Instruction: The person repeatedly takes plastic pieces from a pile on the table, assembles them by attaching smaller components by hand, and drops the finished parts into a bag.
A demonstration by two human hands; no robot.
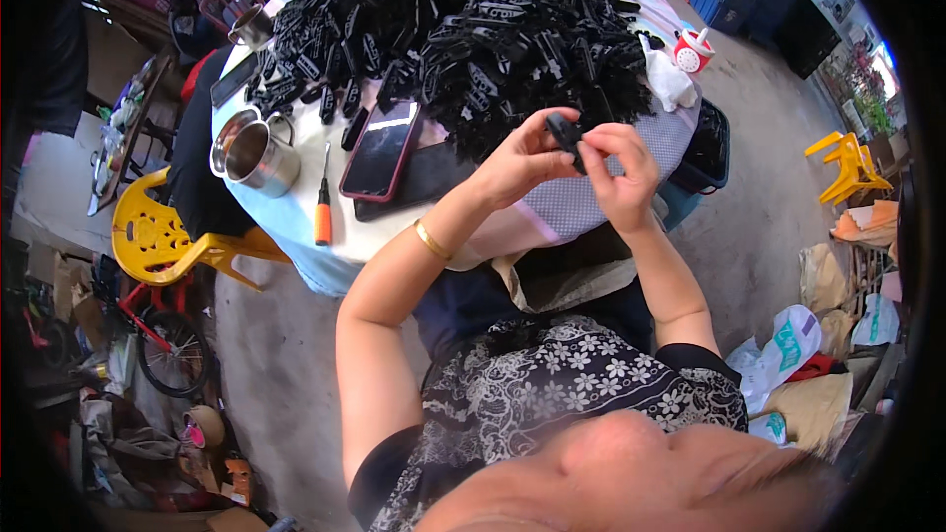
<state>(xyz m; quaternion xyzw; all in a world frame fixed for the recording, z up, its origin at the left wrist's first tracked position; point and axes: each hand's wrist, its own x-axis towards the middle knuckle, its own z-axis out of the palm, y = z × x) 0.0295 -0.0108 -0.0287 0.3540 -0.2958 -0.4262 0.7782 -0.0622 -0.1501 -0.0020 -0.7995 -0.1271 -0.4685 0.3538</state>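
Above the near right edge of the round table, a small black plastic part (pixel 565 135) is held between both hands. My left hand (pixel 527 160) pinches its left side with thumb and fingers. On the other side, my right hand (pixel 621 172) grips the lower end between thumb and bent forefinger. A big heap of similar black plastic parts (pixel 473 30) covers the far half of the table, just beyond my hands. The fingers hide much of the held part, so its exact kind is unclear.
Left of my hands lie a phone (pixel 382 153) on a dark flat case (pixel 424 182), an orange-handled screwdriver (pixel 323 212) and metal cups (pixel 258 153). A red-and-white container (pixel 692 52) stands at the right edge near a white cloth (pixel 670 79). Yellow chair (pixel 163 227) stands left.
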